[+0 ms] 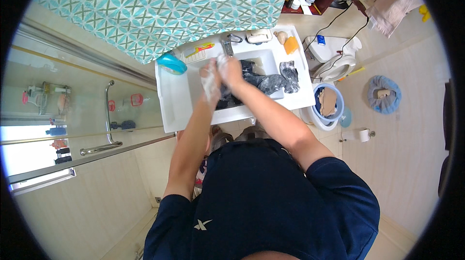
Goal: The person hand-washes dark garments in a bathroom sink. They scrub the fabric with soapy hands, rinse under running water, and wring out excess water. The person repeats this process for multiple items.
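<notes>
Over the left part of the white sink [174, 110], my left hand [210, 81] and my right hand [230, 72] meet close together just in front of the faucet [227, 46]. White suds coat them, and motion smears the fingers, so what they hold, if anything, does not show. A dark wet garment [271, 83] streaked with foam lies in the basin beside and below my hands. Its end [289, 77] drapes over the right rim. Some cloudy water is visible near the basin's back right.
Behind the basin are a yellow-and-red brush [204, 47], a teal bottle [172, 64], a soap dish [259, 36] and an orange sponge [291, 45]. A patterned curtain [169, 8] hangs over the back edge. To the right stand a toilet [334, 68] and a blue basin [340, 96] with clothes.
</notes>
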Available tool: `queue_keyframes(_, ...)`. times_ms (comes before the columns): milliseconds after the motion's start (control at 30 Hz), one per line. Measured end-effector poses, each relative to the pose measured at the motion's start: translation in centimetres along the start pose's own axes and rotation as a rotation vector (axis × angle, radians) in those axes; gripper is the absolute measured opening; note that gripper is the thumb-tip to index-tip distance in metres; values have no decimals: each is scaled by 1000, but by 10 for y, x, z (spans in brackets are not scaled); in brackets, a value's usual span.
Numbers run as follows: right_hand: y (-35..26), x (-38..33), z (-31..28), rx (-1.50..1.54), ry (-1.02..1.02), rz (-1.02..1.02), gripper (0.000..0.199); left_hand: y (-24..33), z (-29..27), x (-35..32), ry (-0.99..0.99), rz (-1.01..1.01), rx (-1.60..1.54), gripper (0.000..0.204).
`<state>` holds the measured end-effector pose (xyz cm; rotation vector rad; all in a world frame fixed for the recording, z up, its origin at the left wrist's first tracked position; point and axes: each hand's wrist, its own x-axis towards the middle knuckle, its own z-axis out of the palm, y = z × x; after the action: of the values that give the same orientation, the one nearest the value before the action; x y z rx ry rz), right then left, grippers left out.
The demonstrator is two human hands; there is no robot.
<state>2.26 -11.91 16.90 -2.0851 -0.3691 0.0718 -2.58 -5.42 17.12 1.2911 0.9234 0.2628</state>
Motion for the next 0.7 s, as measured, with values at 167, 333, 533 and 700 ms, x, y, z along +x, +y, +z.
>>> queue_keyframes(167, 0, -2, 3, 15, -1, -70, 38, -5, 1, 3, -148, 49, -327, 45)
queue_keyframes(333, 3, 4, -2, 396, 198, 278, 50, 7, 8, -16, -106, 103, -23, 51)
queue_keyframes(533, -2, -21, -15, 621, -148, 363, 42, 2, -6, 23, -80, 269, -126, 45)
queue_keyframes(700, -3, -27, -39, 1154, -306, 590, 31, -7, -21, 38, -184, 397, 217, 38)
